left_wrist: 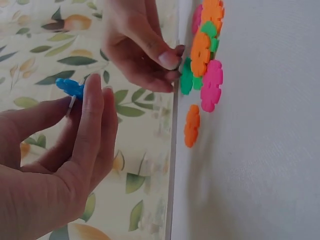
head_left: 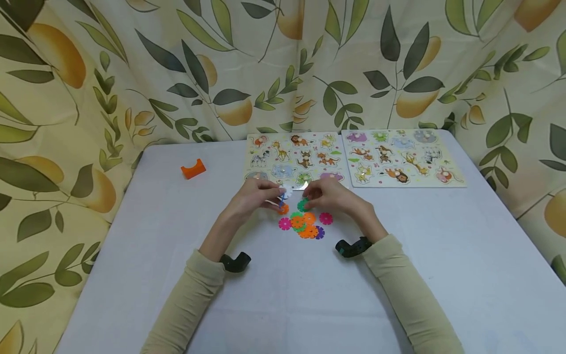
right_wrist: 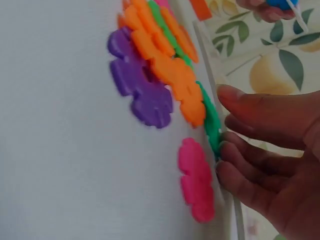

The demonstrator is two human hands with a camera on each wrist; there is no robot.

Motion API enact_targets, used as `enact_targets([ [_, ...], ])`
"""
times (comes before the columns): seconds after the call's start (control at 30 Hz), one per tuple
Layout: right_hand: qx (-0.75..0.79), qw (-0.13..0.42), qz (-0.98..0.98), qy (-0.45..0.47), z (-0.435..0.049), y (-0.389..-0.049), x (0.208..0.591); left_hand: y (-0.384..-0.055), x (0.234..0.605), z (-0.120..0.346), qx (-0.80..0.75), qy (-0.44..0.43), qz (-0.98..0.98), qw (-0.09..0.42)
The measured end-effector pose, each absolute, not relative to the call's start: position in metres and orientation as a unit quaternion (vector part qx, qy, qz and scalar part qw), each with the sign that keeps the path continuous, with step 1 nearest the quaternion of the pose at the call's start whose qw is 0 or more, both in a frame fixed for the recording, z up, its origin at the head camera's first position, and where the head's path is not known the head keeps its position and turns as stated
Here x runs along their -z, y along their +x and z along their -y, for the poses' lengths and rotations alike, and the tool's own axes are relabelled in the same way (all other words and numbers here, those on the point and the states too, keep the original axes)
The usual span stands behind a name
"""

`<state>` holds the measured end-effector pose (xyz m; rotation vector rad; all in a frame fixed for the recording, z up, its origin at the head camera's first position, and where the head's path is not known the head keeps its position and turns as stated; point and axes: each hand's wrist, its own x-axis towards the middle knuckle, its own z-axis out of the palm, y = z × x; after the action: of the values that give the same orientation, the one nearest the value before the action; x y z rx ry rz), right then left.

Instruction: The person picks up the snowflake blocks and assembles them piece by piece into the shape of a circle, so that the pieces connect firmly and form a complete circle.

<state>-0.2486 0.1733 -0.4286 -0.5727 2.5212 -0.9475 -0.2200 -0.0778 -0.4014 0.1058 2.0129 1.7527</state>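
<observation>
My left hand (head_left: 253, 200) is raised over the table and pinches a blue notched flower disc (left_wrist: 72, 88) between thumb and fingers. A white disc (head_left: 288, 193), seen edge-on in the left wrist view, meets the blue one. My right hand (head_left: 331, 196) is at a green disc (right_wrist: 211, 120), its fingertips touching the rim and its thumb apart from it. Beside the hands lies a loose pile of flower discs: orange discs (head_left: 309, 218), pink discs (head_left: 325, 218), a purple disc (right_wrist: 140, 82) and lighter green ones. One orange disc (left_wrist: 192, 126) lies under my left hand.
Two animal puzzle boards, a left board (head_left: 289, 148) and a right board (head_left: 404, 180), lie side by side behind the discs. An orange notched block (head_left: 193, 170) stands at the back left. White cloth covers the table (head_left: 283, 300); a fruit-patterned curtain (head_left: 265, 64) hangs behind.
</observation>
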Motion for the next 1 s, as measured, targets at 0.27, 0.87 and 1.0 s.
enact_targets([
  [0.27, 0.318, 0.191, -0.905, -0.21, -0.168, -0.246, 0.431, -0.221, 0.402, 0.08, -0.659, 0.035, -0.717, 0.227],
  [0.87, 0.406, 0.085, -0.883, -0.221, -0.164, -0.239, 0.417, -0.22, 0.404, 0.08, -0.666, 0.023, -0.712, 0.221],
  [1.0, 0.431, 0.072, -0.871, -0.226, -0.162, -0.238, 0.414, -0.219, 0.405, 0.081, -0.664, 0.025, -0.713, 0.224],
])
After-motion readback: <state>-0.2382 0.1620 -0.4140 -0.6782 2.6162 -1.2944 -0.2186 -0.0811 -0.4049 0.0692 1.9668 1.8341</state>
